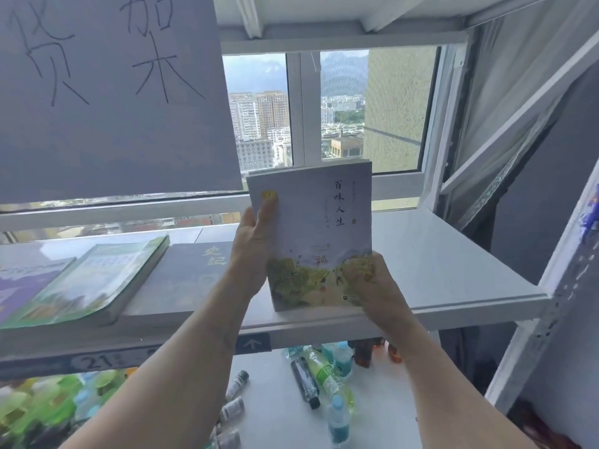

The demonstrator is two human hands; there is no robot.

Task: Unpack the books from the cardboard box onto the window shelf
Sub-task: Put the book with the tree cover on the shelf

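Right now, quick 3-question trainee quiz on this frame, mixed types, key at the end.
1. True or false: the white book lies flat on the shelf.
2. Which hand has its thumb on the book's front cover? A) left hand B) right hand
3. Fill in: left of the held book, the dark book lies ____ on the shelf.

Key: 1 false, it is held upright in both hands; 2 A; 3 flat.

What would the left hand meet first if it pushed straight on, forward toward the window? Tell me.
Probably nothing on the shelf: the left hand, gripping the held book, points at bare white shelf right of the dark book. Beyond it stands the window frame. Depth is uncertain.
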